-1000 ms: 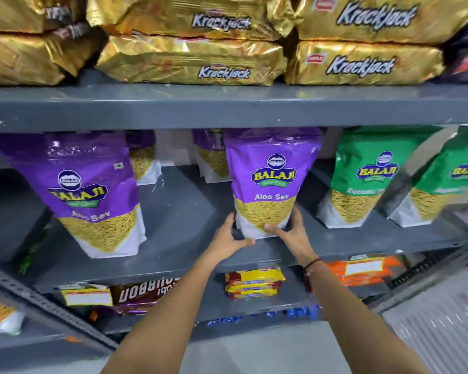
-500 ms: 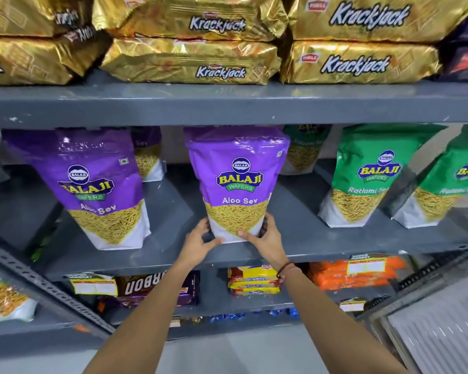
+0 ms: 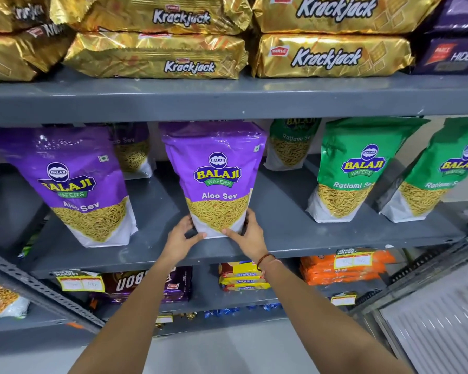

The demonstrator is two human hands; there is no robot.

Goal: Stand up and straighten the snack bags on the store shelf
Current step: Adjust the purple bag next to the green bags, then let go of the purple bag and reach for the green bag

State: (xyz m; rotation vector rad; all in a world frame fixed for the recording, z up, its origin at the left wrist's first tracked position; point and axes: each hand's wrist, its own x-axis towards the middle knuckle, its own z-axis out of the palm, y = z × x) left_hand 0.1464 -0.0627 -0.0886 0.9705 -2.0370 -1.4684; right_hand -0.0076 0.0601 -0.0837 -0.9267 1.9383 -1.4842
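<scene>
the grey shelf [image 3: 281, 238] is carrying standing balaji bags, and gold krackjack packs [image 3: 333, 56] are lying stacked on the shelf above. the purple aloo sev bag [image 3: 216, 179] is standing upright mid-shelf, another aloo sev bag [image 3: 79, 184] leaning to its left, green ratlami sev bags [image 3: 354, 168] to its right. more bags behind are sitting partly hidden. the left hand [image 3: 180, 240] and right hand [image 3: 250, 236] are gripping the middle bag's bottom corners. price tags [image 3: 79, 283] below are too blurred to read.
</scene>
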